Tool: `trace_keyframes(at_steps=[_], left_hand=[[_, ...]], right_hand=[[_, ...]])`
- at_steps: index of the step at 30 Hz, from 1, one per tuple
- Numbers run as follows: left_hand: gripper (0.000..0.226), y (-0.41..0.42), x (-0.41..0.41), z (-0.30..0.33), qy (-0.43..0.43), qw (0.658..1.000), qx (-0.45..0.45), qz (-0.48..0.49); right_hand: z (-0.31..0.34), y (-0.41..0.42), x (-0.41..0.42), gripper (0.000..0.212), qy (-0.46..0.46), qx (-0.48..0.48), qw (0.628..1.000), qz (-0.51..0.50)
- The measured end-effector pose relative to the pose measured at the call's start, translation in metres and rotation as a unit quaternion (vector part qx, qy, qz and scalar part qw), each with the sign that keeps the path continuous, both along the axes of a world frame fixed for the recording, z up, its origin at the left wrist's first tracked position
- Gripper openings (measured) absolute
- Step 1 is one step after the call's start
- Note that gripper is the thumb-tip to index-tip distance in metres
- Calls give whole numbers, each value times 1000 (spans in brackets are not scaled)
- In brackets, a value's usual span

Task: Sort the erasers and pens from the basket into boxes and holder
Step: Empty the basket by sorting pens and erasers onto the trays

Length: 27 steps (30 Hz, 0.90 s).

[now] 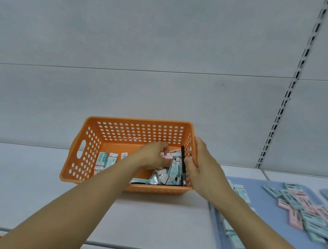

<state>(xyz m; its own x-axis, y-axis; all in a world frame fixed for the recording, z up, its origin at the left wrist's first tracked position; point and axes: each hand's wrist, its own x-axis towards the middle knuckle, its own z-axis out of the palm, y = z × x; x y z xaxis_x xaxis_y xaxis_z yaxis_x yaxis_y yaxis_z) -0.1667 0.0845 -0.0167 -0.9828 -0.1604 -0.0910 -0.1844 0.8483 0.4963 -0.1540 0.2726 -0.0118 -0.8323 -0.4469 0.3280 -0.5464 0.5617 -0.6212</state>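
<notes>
Inside, left hand (152, 155) pinches pink erasers (167, 156); right hand (203, 167) grips orange perforated basket (138, 131).

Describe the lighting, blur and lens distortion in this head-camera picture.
Head view: soft, even light with faint shadows; wide-angle bending curves the slotted wall rail; the erasers on the blue tray smear toward the right edge; the orange basket stays fairly sharp.
</notes>
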Motion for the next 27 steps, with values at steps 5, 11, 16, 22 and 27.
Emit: trace_keyframes(at_steps=[5, 11, 16, 22, 27], left_hand=[[25, -2, 6, 0, 2, 1000, -7, -26], [20, -1, 30, 30, 63, 998, -10, 3], [16, 11, 63, 50, 146, 976, 162, 24], [9, 66, 78, 59, 209, 922, 323, -51], [18, 124, 59, 63, 248, 877, 409, -44]], right_hand=[[1, 0, 0, 44, 11, 2, 1000, 8], [1, 7, -9, 44, -21, -17, 999, 45], [8, 13, -12, 50, 100, -51, 994, -6], [39, 34, -10, 29, 83, -185, 973, 111], [55, 81, -15, 11, 39, -263, 961, 77]])
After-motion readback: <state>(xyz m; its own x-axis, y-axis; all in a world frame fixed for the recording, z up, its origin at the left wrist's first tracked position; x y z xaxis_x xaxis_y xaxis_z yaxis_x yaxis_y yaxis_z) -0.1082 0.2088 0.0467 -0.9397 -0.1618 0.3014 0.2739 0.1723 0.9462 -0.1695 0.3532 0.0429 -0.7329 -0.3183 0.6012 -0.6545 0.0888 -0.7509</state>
